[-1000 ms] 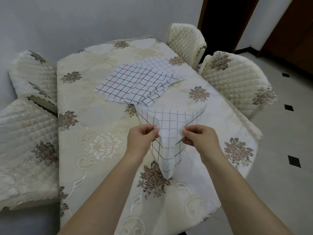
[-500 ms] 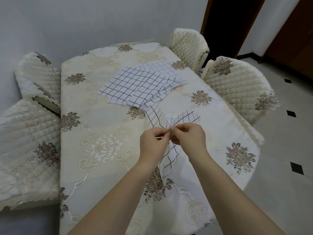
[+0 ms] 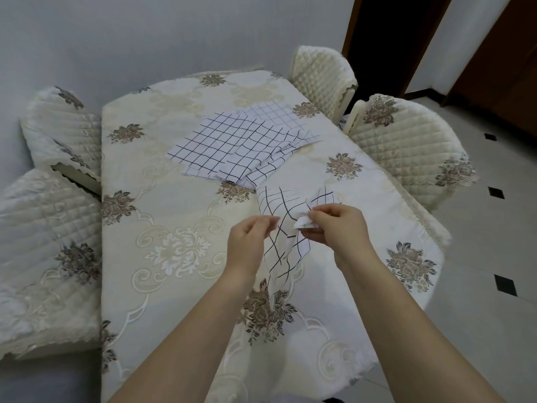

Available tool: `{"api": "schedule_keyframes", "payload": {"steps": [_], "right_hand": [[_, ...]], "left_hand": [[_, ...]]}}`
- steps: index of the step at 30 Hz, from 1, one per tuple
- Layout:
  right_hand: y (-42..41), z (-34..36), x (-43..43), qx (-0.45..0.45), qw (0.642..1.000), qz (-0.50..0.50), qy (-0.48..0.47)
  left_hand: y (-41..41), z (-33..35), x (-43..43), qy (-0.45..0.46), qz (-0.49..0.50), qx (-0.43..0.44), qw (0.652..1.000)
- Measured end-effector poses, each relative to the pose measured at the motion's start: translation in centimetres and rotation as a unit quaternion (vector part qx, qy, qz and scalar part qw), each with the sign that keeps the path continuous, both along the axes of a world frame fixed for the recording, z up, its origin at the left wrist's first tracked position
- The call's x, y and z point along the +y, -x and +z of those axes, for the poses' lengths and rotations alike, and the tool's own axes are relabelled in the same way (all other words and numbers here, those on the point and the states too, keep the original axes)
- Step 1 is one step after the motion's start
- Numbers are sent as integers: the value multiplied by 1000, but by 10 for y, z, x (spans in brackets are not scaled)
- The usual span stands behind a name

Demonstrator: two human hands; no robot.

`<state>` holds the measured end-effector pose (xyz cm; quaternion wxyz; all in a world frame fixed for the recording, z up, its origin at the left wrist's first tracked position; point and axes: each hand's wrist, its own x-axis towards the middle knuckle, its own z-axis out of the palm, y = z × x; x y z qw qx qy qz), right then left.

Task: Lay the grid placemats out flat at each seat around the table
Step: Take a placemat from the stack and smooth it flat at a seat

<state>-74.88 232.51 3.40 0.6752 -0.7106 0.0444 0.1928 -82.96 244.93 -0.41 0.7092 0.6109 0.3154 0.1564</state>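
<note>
My left hand [image 3: 250, 242] and right hand [image 3: 338, 228] pinch the crumpled white, black-gridded cloth placemat [image 3: 283, 248] between them; my hands have drawn slightly apart.

Single view only: head-worn, wide-angle. It looks forward and steeply down from above the near end of the table [image 3: 174, 199], close in. The left hand [image 3: 251, 239] and right hand [image 3: 337, 228] reach in from the bottom edge and sit just below frame centre, with the grid placemat [image 3: 283, 248] between them. The table's far end, the wall [image 3: 145, 39] behind it and chairs [image 3: 406, 141] on both sides all fall inside the frame — straight edges bow toward the borders.
</note>
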Motion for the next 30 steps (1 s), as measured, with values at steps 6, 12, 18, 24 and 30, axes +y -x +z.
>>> {"api": "schedule_keyframes", "payload": {"steps": [6,12,18,24,30], "right_hand": [[-20,9,-14,76,993,-18,-90],[-32,10,-20,161,965,-59,-198],[-42,7,-32,173,945,-70,-270],[-50,8,-39,149,959,-75,-230],[-53,20,-31,95,987,-42,-124]], "left_hand": [[11,-42,29,140,0,278,950],[17,-44,11,537,-63,193,819],[8,-33,4,595,-43,94,797],[1,-10,26,527,-22,42,849],[-1,16,61,401,36,43,914]]}}
